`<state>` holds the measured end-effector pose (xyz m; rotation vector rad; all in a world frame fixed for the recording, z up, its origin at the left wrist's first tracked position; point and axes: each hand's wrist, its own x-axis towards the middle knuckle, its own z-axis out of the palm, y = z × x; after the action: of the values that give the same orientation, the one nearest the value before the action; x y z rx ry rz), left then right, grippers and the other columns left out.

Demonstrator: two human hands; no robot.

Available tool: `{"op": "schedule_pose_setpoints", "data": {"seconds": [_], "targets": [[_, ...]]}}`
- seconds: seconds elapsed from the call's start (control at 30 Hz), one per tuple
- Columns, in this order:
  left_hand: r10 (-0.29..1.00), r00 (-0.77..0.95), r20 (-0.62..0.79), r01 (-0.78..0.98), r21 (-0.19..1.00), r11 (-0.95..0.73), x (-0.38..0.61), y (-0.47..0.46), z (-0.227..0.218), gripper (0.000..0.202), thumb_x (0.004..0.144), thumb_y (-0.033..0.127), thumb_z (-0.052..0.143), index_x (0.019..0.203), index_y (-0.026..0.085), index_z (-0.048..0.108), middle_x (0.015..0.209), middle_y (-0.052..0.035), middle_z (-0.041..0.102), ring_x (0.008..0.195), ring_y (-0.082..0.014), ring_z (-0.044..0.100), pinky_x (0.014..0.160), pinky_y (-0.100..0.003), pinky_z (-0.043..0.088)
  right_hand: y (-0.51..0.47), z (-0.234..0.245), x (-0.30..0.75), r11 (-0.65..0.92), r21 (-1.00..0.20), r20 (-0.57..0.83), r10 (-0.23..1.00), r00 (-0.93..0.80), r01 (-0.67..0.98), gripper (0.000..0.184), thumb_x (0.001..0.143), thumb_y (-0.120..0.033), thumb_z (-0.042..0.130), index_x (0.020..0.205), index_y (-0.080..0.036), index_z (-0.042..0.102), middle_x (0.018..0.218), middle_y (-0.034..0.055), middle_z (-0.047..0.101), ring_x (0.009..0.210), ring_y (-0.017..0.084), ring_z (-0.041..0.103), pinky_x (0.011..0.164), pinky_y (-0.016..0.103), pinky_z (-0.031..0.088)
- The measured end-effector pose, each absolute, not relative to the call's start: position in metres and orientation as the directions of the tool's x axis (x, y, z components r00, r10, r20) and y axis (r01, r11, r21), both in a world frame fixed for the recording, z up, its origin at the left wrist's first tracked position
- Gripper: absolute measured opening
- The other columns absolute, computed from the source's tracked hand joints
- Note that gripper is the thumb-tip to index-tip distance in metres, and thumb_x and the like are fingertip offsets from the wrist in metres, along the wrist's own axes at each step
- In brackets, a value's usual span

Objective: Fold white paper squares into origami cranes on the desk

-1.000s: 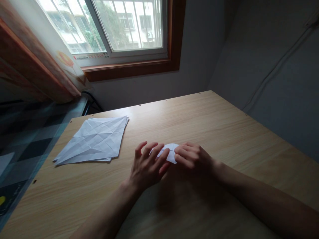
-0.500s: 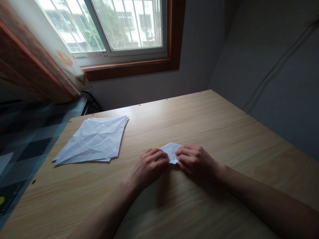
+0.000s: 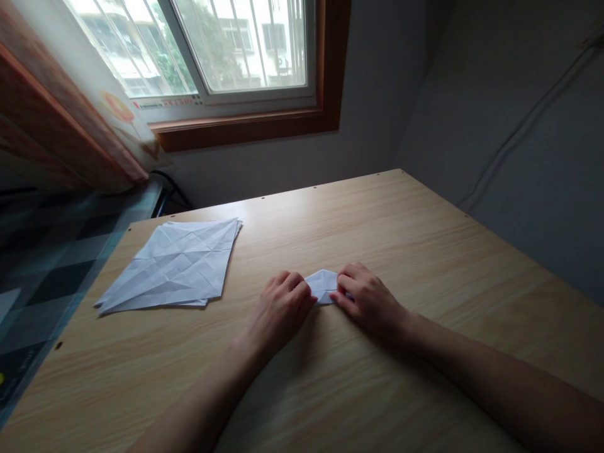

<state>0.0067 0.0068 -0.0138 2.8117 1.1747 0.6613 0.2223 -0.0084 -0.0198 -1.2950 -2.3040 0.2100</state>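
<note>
A small piece of folded white paper [image 3: 323,286] lies low over the wooden table [image 3: 358,226], between my two hands. My left hand [image 3: 287,302] pinches its left side, with the fingers curled and the thumb at the lower edge. On the other side, my right hand [image 3: 365,296] grips the paper's right edge between thumb and bent fingers. Both sides of the paper are partly covered by fingers; its pointed top and creased middle show.
A stack of creased white paper sheets [image 3: 182,261] lies on the table's left part. Beyond the left edge is a surface with a checked cloth [image 3: 70,251]. A curtain [image 3: 61,107] and a barred window [image 3: 250,50] stand behind. A cable [image 3: 514,138] runs along the right wall.
My fingers have shifted on the folded paper: the left knuckles are raised higher and the right thumb presses nearer its lower edge. The paper's visible lower part looks flatter.
</note>
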Motion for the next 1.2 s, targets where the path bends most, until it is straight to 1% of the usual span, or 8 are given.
{"op": "schedule_pose_setpoints", "data": {"seconds": [0.1, 0.23, 0.5, 0.67, 0.8, 0.9, 1.07, 1.2], "targets": [[0.661, 0.644, 0.385, 0.668, 0.139, -0.731, 0.006, 0.006, -0.013, 0.013, 0.093, 0.022, 0.052, 0.091, 0.018, 0.063, 0.089, -0.0059, 0.064, 0.080, -0.0192, 0.053, 0.073, -0.033, 0.045, -0.009, -0.020, 0.221, 0.533, -0.337, 0.315, 0.841, -0.440, 0.776, 0.012, 0.091, -0.021, 0.057, 0.080, -0.016, 0.059, 0.090, 0.0086, 0.061, 0.089, 0.024, 0.052, 0.082, 0.038, 0.047], [0.499, 0.759, 0.418, 0.534, 0.040, -0.845, 0.004, 0.005, -0.011, 0.025, 0.095, 0.017, 0.048, 0.112, 0.025, 0.064, 0.101, -0.0049, 0.066, 0.084, -0.0174, 0.056, 0.075, -0.032, 0.044, -0.010, -0.022, 0.219, 0.540, -0.326, 0.308, 0.837, -0.453, 0.776, 0.012, 0.093, -0.021, 0.053, 0.083, -0.016, 0.059, 0.093, 0.0100, 0.060, 0.091, 0.024, 0.050, 0.083, 0.039, 0.047], [0.457, 0.818, 0.348, 0.474, 0.042, -0.880, 0.002, 0.003, -0.007, 0.026, 0.088, 0.013, 0.054, 0.110, 0.021, 0.064, 0.111, -0.0040, 0.069, 0.091, -0.0202, 0.057, 0.076, -0.034, 0.044, -0.004, -0.016, 0.235, 0.543, -0.445, 0.252, 0.839, -0.482, 0.712, 0.001, 0.089, -0.018, 0.060, 0.088, -0.018, 0.061, 0.096, 0.0076, 0.060, 0.094, 0.023, 0.053, 0.086, 0.037, 0.047], [0.457, 0.838, 0.299, 0.471, 0.029, -0.882, 0.003, 0.002, -0.006, 0.019, 0.092, 0.017, 0.050, 0.106, 0.019, 0.062, 0.117, -0.0030, 0.067, 0.093, -0.0205, 0.056, 0.078, -0.035, 0.043, 0.008, -0.006, 0.253, 0.470, -0.601, 0.094, 0.845, -0.527, 0.646, 0.009, 0.079, -0.012, 0.069, 0.082, -0.018, 0.064, 0.093, 0.0043, 0.060, 0.090, 0.019, 0.058, 0.080, 0.029, 0.047], [0.461, 0.843, 0.277, 0.477, 0.010, -0.879, 0.003, 0.002, -0.006, 0.030, 0.093, 0.021, 0.051, 0.123, 0.021, 0.057, 0.115, -0.0054, 0.067, 0.096, -0.0212, 0.056, 0.081, -0.036, 0.043, 0.014, -0.007, 0.256, 0.423, -0.671, 0.073, 0.855, -0.513, 0.609, 0.018, 0.074, -0.010, 0.072, 0.089, -0.017, 0.064, 0.090, 0.0025, 0.060, 0.079, 0.016, 0.057, 0.071, 0.027, 0.047], [0.468, 0.840, 0.274, 0.485, 0.006, -0.874, 0.003, 0.002, -0.007, 0.031, 0.092, 0.021, 0.053, 0.123, 0.022, 0.058, 0.116, -0.0053, 0.067, 0.097, -0.0216, 0.056, 0.082, -0.037, 0.043, 0.014, -0.011, 0.251, 0.391, -0.703, 0.096, 0.880, -0.465, 0.594, 0.029, 0.074, -0.013, 0.072, 0.102, -0.016, 0.063, 0.094, 0.0044, 0.062, 0.079, 0.016, 0.058, 0.072, 0.028, 0.048], [0.471, 0.837, 0.279, 0.481, 0.036, -0.876, 0.004, 0.002, -0.008, 0.032, 0.091, 0.018, 0.053, 0.122, 0.022, 0.060, 0.126, -0.0045, 0.064, 0.109, -0.0227, 0.055, 0.090, -0.038, 0.041, 0.011, -0.014, 0.234, 0.412, -0.552, 0.219, 0.911, -0.351, 0.725, 0.030, 0.086, -0.023, 0.063, 0.115, -0.015, 0.062, 0.106, 0.0109, 0.061, 0.101, 0.024, 0.055, 0.090, 0.039, 0.045], [0.470, 0.833, 0.291, 0.478, 0.048, -0.877, 0.004, 0.002, -0.009, 0.030, 0.093, 0.018, 0.051, 0.121, 0.020, 0.061, 0.126, -0.0054, 0.065, 0.111, -0.0224, 0.056, 0.090, -0.038, 0.042, 0.011, -0.013, 0.224, 0.431, -0.481, 0.191, 0.902, -0.388, 0.764, 0.027, 0.087, -0.018, 0.061, 0.113, -0.017, 0.065, 0.106, 0.0100, 0.063, 0.103, 0.024, 0.053, 0.093, 0.040, 0.043]]}}
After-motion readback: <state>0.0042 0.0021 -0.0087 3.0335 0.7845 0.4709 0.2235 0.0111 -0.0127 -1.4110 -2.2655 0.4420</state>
